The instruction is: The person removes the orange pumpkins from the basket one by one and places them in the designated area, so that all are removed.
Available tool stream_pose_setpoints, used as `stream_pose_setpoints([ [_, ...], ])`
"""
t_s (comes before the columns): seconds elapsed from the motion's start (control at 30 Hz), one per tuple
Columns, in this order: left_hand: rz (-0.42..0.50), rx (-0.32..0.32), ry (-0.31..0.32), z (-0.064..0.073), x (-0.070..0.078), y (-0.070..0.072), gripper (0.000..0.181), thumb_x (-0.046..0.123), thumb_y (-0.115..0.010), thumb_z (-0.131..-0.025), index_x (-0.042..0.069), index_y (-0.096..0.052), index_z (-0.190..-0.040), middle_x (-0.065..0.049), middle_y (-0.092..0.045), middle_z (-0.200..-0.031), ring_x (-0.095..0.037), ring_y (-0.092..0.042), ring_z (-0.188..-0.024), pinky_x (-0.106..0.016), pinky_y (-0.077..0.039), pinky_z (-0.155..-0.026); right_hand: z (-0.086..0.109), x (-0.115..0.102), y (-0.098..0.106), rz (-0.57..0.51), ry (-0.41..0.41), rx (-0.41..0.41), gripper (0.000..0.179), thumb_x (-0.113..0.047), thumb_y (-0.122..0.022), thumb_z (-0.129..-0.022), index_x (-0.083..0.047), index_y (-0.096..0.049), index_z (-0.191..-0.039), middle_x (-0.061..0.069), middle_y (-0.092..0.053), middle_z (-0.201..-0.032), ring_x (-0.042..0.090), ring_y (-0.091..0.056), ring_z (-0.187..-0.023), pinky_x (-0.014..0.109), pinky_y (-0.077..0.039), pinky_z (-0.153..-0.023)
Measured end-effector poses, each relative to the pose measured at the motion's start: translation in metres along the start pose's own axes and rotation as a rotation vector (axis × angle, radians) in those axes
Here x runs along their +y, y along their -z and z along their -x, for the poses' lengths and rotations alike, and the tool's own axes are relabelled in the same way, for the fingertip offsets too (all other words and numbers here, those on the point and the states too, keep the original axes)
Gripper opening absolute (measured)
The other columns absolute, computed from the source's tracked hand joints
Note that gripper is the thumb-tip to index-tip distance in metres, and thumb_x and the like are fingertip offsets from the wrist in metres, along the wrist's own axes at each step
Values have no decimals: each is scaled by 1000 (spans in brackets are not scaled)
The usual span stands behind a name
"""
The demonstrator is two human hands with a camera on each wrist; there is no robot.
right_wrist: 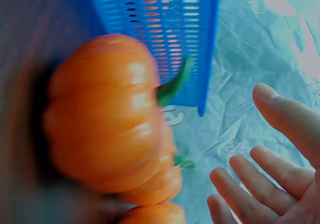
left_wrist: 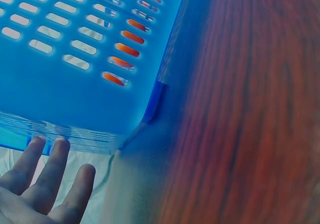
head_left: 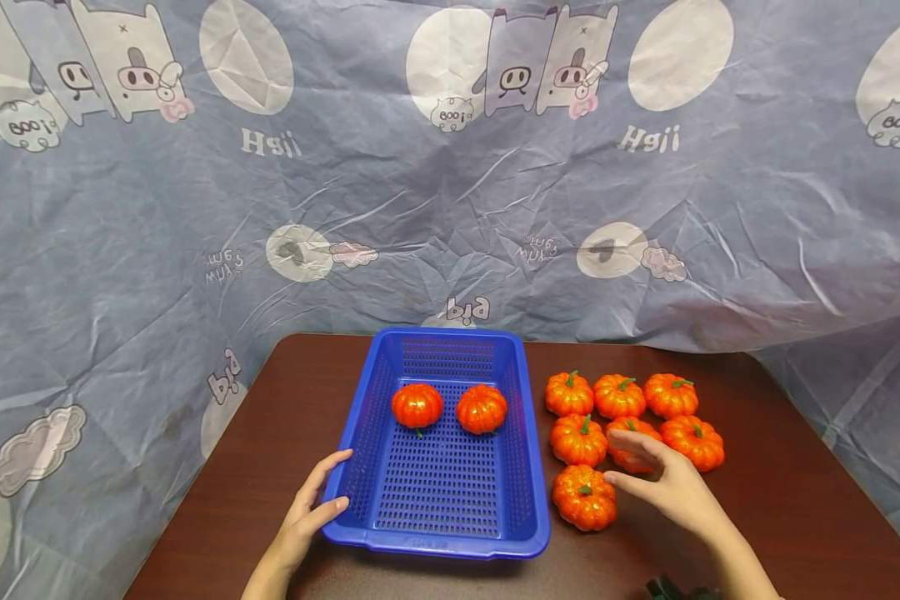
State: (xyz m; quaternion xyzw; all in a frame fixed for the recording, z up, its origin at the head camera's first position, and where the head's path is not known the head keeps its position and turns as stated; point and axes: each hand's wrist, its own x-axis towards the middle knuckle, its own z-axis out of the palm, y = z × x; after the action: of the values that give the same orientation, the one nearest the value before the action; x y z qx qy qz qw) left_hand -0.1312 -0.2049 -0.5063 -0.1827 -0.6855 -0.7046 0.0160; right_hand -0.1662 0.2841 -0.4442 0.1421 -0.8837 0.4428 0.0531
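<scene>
A blue plastic basket [head_left: 442,475] with slotted walls stands on the table, two small orange-red pumpkins [head_left: 417,407] lying inside towards its far end. My left hand [head_left: 297,518] is at the basket's left side, thumb and fingertips at the rim; the left wrist view shows its other fingers [left_wrist: 59,156] spread by the outer wall. To the right of the basket, several glossy orange pumpkins with green stems stand in rows. Over them hovers my right hand [head_left: 675,487], fingers extended and nothing held, its thumb close beside the nearest pumpkin [head_left: 585,498]. It partly hides the middle pumpkin [head_left: 626,461].
The dark brown wooden table [head_left: 795,508] ends at the back against a grey-blue printed cloth [head_left: 435,217]. A small dark object [head_left: 667,588] shows at the bottom edge, near my right forearm. The far pumpkins [head_left: 619,397] sit close together beside the basket.
</scene>
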Motion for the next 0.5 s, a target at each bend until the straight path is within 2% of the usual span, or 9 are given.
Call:
stream_pose_setpoints([
  [0.1, 0, 1, 0, 0, 0, 0, 55, 1, -47, -87, 2, -33, -140, -33, -38, -127, -32, -54, -108, -45, -52, -78, -9, -8, 3, -6, 14, -2, 57, -28, -75, -80, -9, -54, -129, 8, -59, -123, 15, -58, -107, 22, -47, -85],
  [0.2, 2, 0, -1, 0, 0, 0, 55, 1, -47, -87, 2, -33, -140, -33, -38, -127, -32, -54, -108, -46, -52, -78, -19, -18, 5, -22, 38, -2, 57, -27, -75, -80, -10, -53, -130, 8, -60, -122, 6, -57, -107, 16, -44, -86],
  [0.33, 0, -1, -9, 0, -1, 0, 55, -1, -47, -87, 1, -33, -140, -33, -38, -126, -33, -54, -107, -46, -52, -78, -34, -33, 4, -32, 85, -4, 56, -25, -75, -80, -10, -53, -130, 9, -61, -120, 1, -56, -105, 15, -43, -86],
  [0.5, 8, -5, -16, 0, -1, 0, 55, -1, -47, -87, 1, -33, -140, -33, -39, -126, -31, -54, -107, -45, -52, -78, -51, -51, 1, -32, 115, -11, 56, -26, -75, -80, -11, -53, -130, 6, -59, -123, 6, -57, -105, 17, -44, -87],
])
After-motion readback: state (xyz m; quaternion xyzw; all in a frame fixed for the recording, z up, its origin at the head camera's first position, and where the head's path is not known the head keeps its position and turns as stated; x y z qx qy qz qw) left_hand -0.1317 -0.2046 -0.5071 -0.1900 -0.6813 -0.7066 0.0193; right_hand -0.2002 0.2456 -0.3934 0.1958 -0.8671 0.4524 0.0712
